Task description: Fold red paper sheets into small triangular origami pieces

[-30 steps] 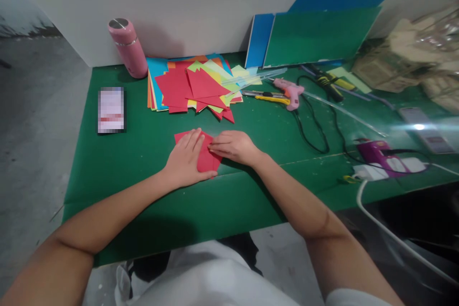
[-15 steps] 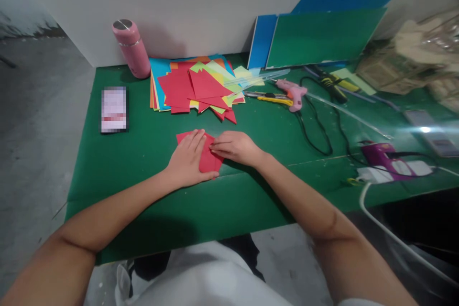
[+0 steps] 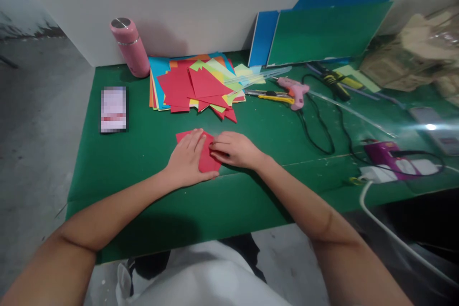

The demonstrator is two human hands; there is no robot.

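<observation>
A piece of red paper [image 3: 207, 158] lies on the green table in front of me, partly covered by both hands. My left hand [image 3: 187, 157] rests flat across its left part, fingers stretched out and thumb spread toward the lower right corner. At the paper's right side is my right hand [image 3: 234, 149], its fingers bent and drawn together on the edge. The fingertips hide exactly how that edge is gripped. Beyond the hands sits a pile of coloured paper sheets, with several cut red pieces [image 3: 175, 88] on top.
A pink bottle [image 3: 132, 52] and a blurred-out phone-shaped object [image 3: 114, 110] stand and lie at left. Right of the pile are a yellow cutter [image 3: 276, 99], a pink glue gun [image 3: 294, 91] with its cord, pliers [image 3: 335, 83] and a purple power strip [image 3: 385, 153]. Boards [image 3: 330, 33] lean behind.
The right fingers have shifted very slightly at the paper's right edge. My left hand stays flat in place. The view has turned a little.
</observation>
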